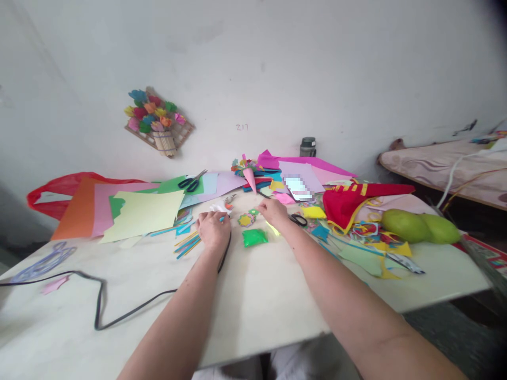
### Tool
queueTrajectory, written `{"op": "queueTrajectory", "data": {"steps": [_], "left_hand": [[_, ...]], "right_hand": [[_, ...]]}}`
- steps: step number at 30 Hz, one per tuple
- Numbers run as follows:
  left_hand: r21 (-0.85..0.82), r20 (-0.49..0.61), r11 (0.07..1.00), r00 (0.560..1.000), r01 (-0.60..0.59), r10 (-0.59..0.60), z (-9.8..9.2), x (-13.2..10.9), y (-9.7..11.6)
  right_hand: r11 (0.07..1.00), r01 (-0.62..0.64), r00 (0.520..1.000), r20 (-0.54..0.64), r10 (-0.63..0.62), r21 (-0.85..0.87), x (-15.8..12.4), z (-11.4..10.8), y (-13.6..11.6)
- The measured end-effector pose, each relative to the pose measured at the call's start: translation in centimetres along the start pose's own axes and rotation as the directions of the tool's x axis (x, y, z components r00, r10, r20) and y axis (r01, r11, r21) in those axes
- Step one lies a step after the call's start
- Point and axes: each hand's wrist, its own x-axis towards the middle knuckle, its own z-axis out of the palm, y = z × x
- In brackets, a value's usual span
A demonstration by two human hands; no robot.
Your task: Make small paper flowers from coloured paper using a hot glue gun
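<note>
My left hand (214,229) rests low over the table with its fingers curled. A bit of blue shows at its fingers, and a black cord runs up beside it; what it grips is mostly hidden. Just beyond it lie a crumpled white piece (219,208) and a small grey-and-orange object (229,199). My right hand (274,212) is closed in a pinch, its fingertips near a small green paper flower (253,212); anything between them is too small to make out. A layered paper flower (246,219) and a bright green packet (254,238) lie between the hands.
Coloured paper sheets (142,214) and dark scissors (192,182) lie at back left. A pink paper cone (249,179) with flowers stands at the back. To the right are black-handled scissors (298,219), a red cloth (348,206), paper scraps and green fruit (406,225). A cord (99,306) crosses front left.
</note>
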Motion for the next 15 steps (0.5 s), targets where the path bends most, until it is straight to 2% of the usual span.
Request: {"op": "queueTrajectory", "data": {"steps": [3,15], "left_hand": [[-0.005,-0.001,1.0,1.0,-0.003,0.003,0.07,0.03,0.02],[0.031,0.039,0.998,0.998,0.047,-0.048,-0.2,0.02,0.24]], "right_hand": [[0.999,0.017,1.0,-0.007,-0.018,-0.049,-0.24,-0.22,-0.03],[0.991,0.074,0.993,0.096,-0.063,-0.115,0.08,0.1,0.37]]}}
